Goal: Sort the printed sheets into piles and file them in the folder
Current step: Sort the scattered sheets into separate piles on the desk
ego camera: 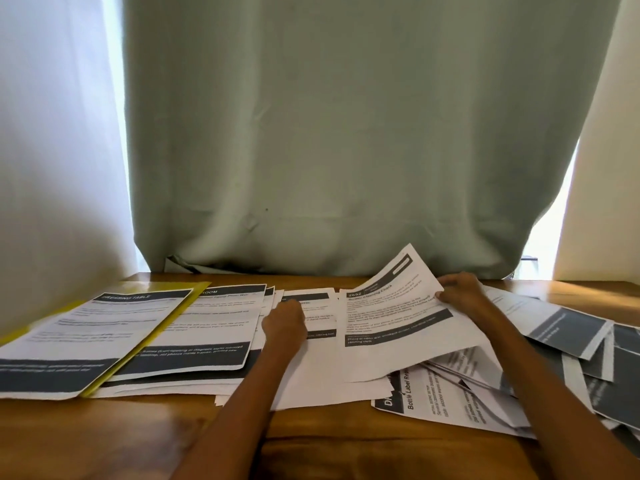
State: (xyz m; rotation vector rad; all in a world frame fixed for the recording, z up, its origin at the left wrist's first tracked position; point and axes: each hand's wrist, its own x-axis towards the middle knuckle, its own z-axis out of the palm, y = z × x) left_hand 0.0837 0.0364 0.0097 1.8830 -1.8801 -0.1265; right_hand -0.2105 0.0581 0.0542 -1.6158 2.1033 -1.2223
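Note:
Printed sheets with dark header bars cover the wooden table (138, 434). My right hand (462, 292) pinches the far right edge of one sheet (398, 317), lifted and tilted above a messy heap of sheets (540, 382) at the right. My left hand (284, 323) rests with curled fingers on a middle pile (318, 368); whether it holds a sheet I cannot tell. Left of it lies another pile (204, 327). At the far left a yellow folder (162, 337) lies open with a sheet (90, 334) on it.
A green curtain (346, 133) hangs down to the table's back edge, with white curtains on both sides. Bare wood shows along the front edge of the table between my forearms and to the left.

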